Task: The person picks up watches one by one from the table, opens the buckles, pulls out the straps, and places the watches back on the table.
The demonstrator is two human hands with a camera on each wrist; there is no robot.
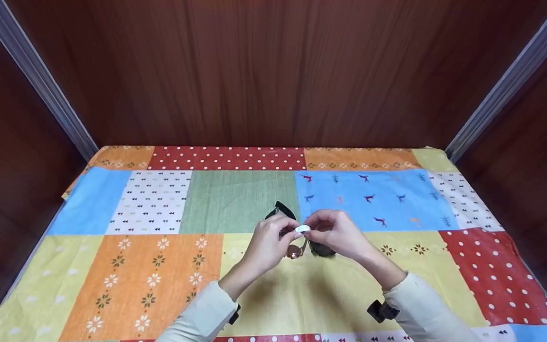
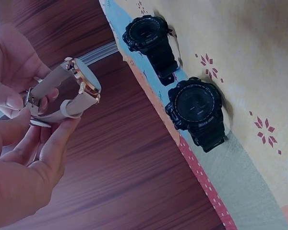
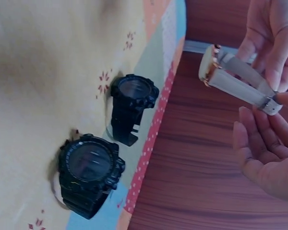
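A wristwatch with a rose-gold case (image 1: 294, 251) and a pale strap (image 1: 303, 228) hangs face-down-table side below my fingers, above the tablecloth. Its strap bends into a loop, and both strap ends meet at the metal buckle (image 2: 30, 99). My left hand (image 1: 268, 240) pinches the strap near the buckle between thumb and fingers. From the other side, my right hand (image 1: 342, 232) pinches the strap end by the buckle. Beneath the hands lie two black sports watches: one (image 2: 197, 105) toward the left, the other (image 3: 89, 163) toward the right. In the head view the hands partly cover both.
A patchwork-patterned tablecloth (image 1: 150, 275) covers the table. Dark wood-grain panels (image 1: 254, 71) stand behind it and at both sides, with metal strips (image 1: 41, 80) at the corners. Dark devices (image 1: 382, 311) are strapped on the wrists, over pale sleeves.
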